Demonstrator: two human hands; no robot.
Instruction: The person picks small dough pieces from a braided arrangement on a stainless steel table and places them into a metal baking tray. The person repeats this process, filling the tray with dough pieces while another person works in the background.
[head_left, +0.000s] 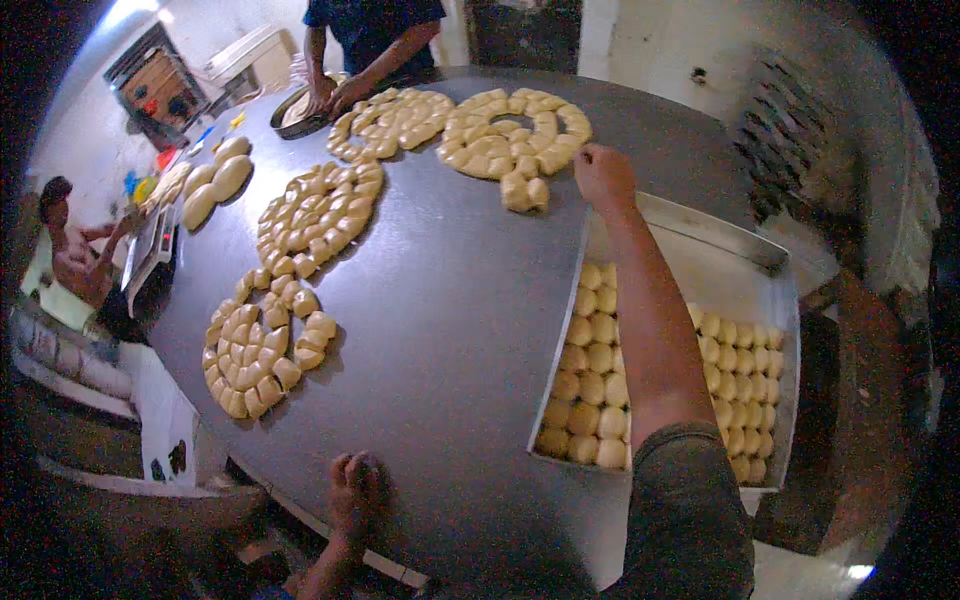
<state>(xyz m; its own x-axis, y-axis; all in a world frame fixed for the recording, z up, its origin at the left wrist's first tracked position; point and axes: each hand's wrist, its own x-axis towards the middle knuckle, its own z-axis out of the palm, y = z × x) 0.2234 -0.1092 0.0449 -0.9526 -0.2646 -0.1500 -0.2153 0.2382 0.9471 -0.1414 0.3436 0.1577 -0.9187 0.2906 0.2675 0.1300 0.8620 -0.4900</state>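
My right arm reaches across a metal tray (787, 360) holding rows of round dough balls (600, 360). My right hand (604, 174) has its fingers curled, beside a round group of cut dough pieces (517, 135); whether it holds something is hidden. A small lump of dough pieces (523, 189) lies just left of it. Near the table's front edge, my left hand (361, 480) is curled low over the metal table (435, 322); its inside does not show. More groups of cut dough pieces lie at the left (255, 345), the centre left (322, 214) and the back (394, 124).
Across the table, a person's hands (334, 96) work at a dark round pan (300, 124). At the left, another person (79, 247) reaches towards a scale (150, 247). Larger dough pieces (217, 184) lie near the scale. The tray's raised wall stands under my right arm.
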